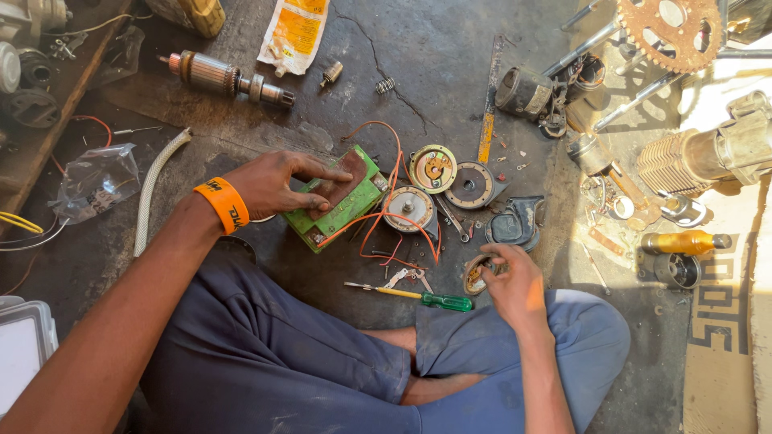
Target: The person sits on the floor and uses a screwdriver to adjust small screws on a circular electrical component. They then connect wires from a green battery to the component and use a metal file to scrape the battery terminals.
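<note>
Inventory, seen from my seat cross-legged on the concrete floor (450,56).

- My left hand (277,183), orange wristband (223,204) on the wrist: fingers spread flat, pressing a brown pad (339,183) onto the top of the green battery (338,210); nothing gripped.
- My right hand (515,281): closed around a small round metal part (476,277), held just above the floor beside my knee.
- Orange wires (386,217): looping from the battery toward the round stator plate (408,207).
- Green-handled screwdriver (418,297) and small pliers (408,277): lying between my hands.
- Starter armature (229,79), rusty sprocket (669,30): well apart.

Risk, as I judge it: the loose wires lie near bare metal; a shifted battery could drag them into contact and short.
</note>
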